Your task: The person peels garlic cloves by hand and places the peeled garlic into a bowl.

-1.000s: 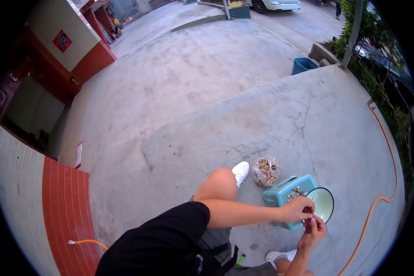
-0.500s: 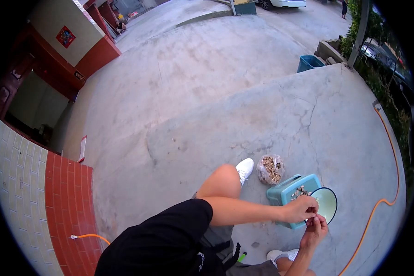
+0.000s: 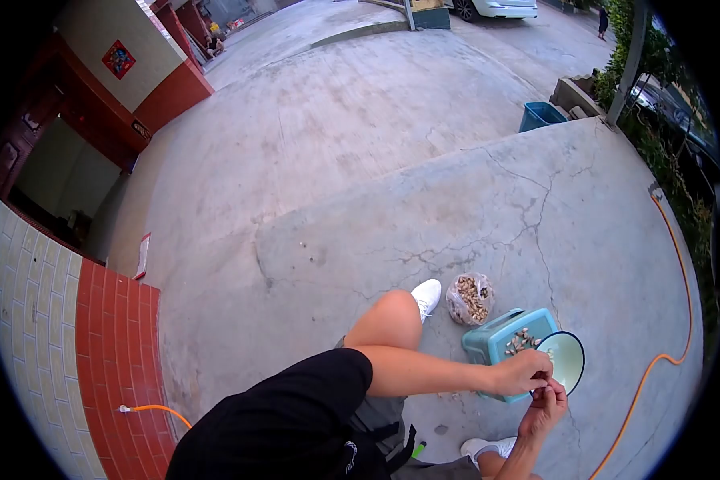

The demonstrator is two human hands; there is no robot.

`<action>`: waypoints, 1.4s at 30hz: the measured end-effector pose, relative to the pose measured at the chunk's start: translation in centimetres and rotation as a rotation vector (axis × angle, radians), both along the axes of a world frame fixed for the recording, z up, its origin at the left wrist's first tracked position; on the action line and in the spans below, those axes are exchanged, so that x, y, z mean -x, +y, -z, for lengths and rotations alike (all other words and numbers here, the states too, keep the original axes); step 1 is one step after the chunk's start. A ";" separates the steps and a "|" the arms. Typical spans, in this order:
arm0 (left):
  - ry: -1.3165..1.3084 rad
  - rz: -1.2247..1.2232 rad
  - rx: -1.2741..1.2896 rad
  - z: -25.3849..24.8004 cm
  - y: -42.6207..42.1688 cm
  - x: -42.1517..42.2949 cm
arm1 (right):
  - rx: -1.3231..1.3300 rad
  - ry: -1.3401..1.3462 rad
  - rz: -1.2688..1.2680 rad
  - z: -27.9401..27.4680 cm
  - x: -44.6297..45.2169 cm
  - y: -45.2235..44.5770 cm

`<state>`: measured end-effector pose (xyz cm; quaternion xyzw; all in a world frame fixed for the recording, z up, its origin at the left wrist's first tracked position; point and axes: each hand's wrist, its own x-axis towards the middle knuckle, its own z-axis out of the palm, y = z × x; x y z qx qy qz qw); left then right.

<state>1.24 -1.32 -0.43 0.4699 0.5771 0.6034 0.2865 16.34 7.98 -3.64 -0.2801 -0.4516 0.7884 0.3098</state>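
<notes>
My left hand (image 3: 522, 372) reaches over the light-blue stool (image 3: 476, 344), fingers pinched closed. Just below and touching it, my right hand (image 3: 546, 406) is also pinched, fingertips against the left ones. Whatever lies between them is too small to make out. Small brown-and-white pieces (image 3: 522, 341) lie on the stool's top. A pale green bowl (image 3: 570, 362) with a dark rim is at the stool's right edge, partly behind my hands. Beside the stool stands a clear plastic bag (image 3: 470, 298) full of similar brown pieces.
An orange hose (image 3: 646, 376) curves along the concrete at the right. A blue bin (image 3: 541, 116) stands near a post and plants. The brick wall (image 3: 120, 344) is at the left. Two people are far off, and a white car (image 3: 504, 8) is at the top.
The view has shifted slightly, so the surroundings sit a little differently in the frame. Both hands stay together beside the bowl, with only small finger movements.
</notes>
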 end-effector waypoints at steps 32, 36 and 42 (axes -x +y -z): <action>0.221 0.017 -0.101 0.2 -0.5 0.3 | 0.134 -0.112 -0.043 -1.8 0.3 -0.1; 0.247 0.028 -0.125 0.2 -0.6 0.0 | 0.206 -0.137 -0.033 -2.2 0.3 -0.2; 0.297 0.045 -0.158 0.3 -0.6 0.3 | 0.290 -0.120 -0.045 -1.7 0.1 0.0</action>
